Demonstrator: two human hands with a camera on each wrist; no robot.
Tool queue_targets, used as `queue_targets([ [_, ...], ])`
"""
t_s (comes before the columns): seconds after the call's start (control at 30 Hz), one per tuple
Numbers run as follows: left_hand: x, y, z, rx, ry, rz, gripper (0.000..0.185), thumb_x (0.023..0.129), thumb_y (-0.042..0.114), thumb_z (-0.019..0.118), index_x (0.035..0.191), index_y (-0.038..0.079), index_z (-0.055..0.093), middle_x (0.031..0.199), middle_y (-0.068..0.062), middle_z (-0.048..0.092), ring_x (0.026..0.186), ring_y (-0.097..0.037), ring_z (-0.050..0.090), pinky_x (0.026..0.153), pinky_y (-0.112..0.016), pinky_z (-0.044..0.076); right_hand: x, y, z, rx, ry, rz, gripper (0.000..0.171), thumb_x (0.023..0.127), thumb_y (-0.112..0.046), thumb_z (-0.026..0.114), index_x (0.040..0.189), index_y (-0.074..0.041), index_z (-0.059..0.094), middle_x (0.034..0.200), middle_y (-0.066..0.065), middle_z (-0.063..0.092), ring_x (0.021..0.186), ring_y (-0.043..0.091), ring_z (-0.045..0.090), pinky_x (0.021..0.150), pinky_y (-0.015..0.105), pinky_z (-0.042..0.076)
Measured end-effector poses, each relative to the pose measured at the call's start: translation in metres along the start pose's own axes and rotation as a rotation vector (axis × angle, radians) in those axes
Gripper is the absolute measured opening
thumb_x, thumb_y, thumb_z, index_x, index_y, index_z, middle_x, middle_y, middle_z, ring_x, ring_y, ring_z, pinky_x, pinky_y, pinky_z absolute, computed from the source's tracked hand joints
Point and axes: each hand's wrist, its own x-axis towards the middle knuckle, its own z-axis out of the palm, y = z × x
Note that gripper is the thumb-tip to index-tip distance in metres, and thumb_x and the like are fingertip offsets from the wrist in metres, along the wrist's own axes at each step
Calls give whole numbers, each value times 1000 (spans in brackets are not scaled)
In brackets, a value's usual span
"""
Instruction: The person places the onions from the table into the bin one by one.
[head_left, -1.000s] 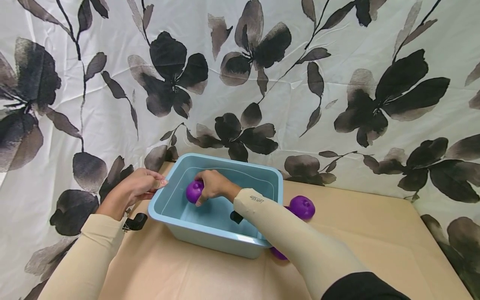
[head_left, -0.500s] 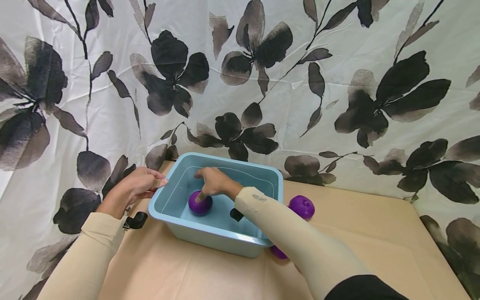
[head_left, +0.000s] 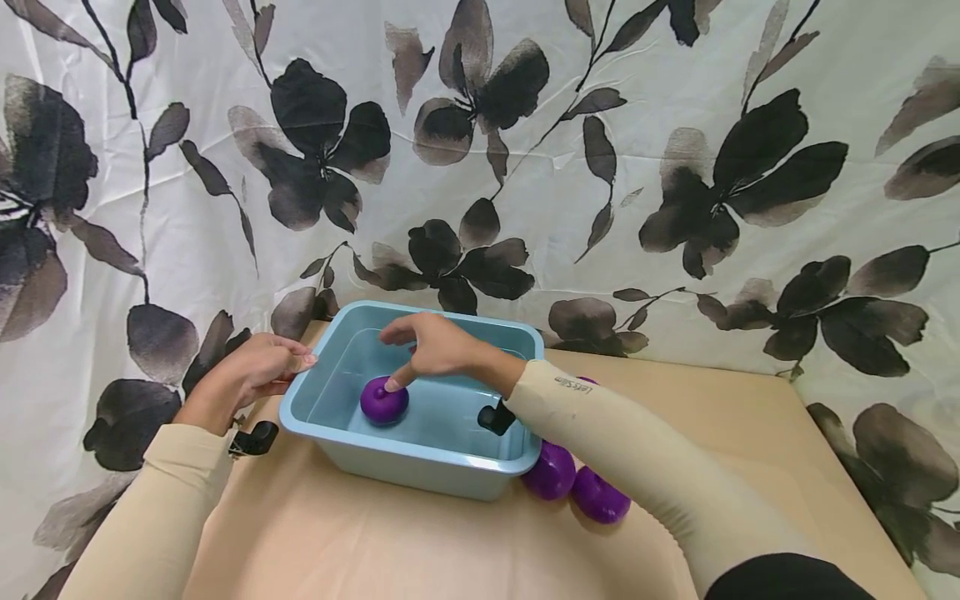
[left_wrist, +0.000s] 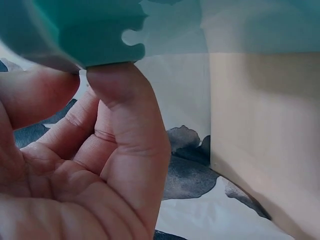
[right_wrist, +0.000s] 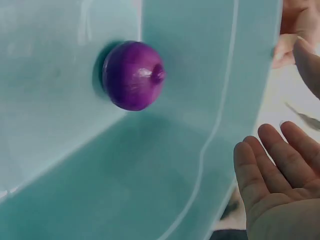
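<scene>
A light blue plastic bin [head_left: 420,475] stands on the tan table. One purple onion [head_left: 384,401] lies on its floor; in the right wrist view the onion [right_wrist: 134,75] rests alone against the bin's blue inside [right_wrist: 165,165]. My right hand [head_left: 411,354] hovers over the bin with relaxed fingers, the index tip just above the onion, and it holds nothing. The open palm and fingers [right_wrist: 267,165] show apart from the onion. My left hand [head_left: 255,375] grips the bin's left rim, with the thumb [left_wrist: 125,115] pinching the rim [left_wrist: 100,35] against the fingers.
Two more purple onions [head_left: 551,472] [head_left: 600,498] lie on the table just right of the bin's front corner, partly under my right forearm. A floral curtain [head_left: 675,208] hangs close behind and to the left. Bare tan tabletop [head_left: 360,542] stretches in front.
My right hand lowered the purple onion to the bin floor, let it go and rose slightly. The left hand kept its grip on the rim. The view shifted, revealing two onions beside the bin.
</scene>
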Motion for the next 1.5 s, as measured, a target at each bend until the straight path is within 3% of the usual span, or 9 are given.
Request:
queue_targets([
  [0.17, 3, -3, -6, -5, -9, -6, 54, 105, 16, 61, 148, -12, 44, 87, 7, 67, 79, -5, 67, 75, -24, 60, -33, 0, -19, 131, -2, -36, 70, 77, -15, 94, 139, -8, 63, 144, 6, 65, 138, 22, 60, 112, 33, 51],
  [0.27, 4, -5, -10, -7, -6, -8, 53, 105, 15, 61, 147, -12, 45, 86, 6, 67, 78, -5, 66, 74, -24, 60, -51, 7, -30, 153, 16, -31, 69, 76, -13, 94, 138, -10, 64, 143, 4, 66, 136, 20, 61, 110, 30, 52],
  [0.53, 6, -5, -9, -14, -9, -12, 46, 104, 14, 61, 141, -12, 50, 81, 7, 68, 75, -6, 66, 71, -25, 60, -104, 37, -52, 224, 96, 4, 68, 77, -6, 92, 138, -3, 63, 142, 13, 66, 135, 28, 62, 109, 39, 54],
  [0.73, 6, -4, -8, -8, -14, -18, 46, 105, 15, 61, 142, -11, 50, 81, 8, 68, 76, -5, 65, 71, -24, 59, -143, 56, -63, 219, 139, 15, 67, 79, -11, 91, 138, -2, 62, 140, 15, 66, 132, 34, 64, 107, 42, 55],
  [0.9, 6, -4, -6, 2, -21, -9, 46, 105, 15, 61, 141, -11, 50, 81, 8, 67, 76, -5, 64, 72, -24, 59, -175, 73, -63, 225, 175, 84, 65, 81, -16, 90, 139, -6, 63, 141, 16, 65, 133, 40, 63, 104, 47, 56],
  [1.07, 5, -3, -5, 4, -30, -7, 48, 105, 17, 62, 142, -11, 50, 83, 8, 68, 77, -5, 65, 73, -24, 59, -202, 97, -56, 221, 202, 137, 66, 81, -19, 91, 139, -5, 62, 141, 18, 65, 131, 40, 64, 102, 44, 57],
  [1.27, 1, -3, -6, 26, -22, -8, 46, 104, 18, 62, 139, -10, 53, 83, 8, 67, 77, -5, 64, 73, -25, 59, -225, 117, -50, 223, 211, 114, 65, 82, -18, 89, 138, 1, 61, 138, 18, 67, 129, 38, 65, 106, 43, 55],
  [1.5, 1, -1, -2, 21, -21, -13, 45, 105, 18, 61, 140, -10, 52, 84, 7, 67, 77, -6, 65, 72, -25, 59, -250, 139, -38, 187, 225, 127, 64, 84, -19, 88, 138, 0, 62, 141, 23, 63, 129, 44, 63, 106, 41, 54],
])
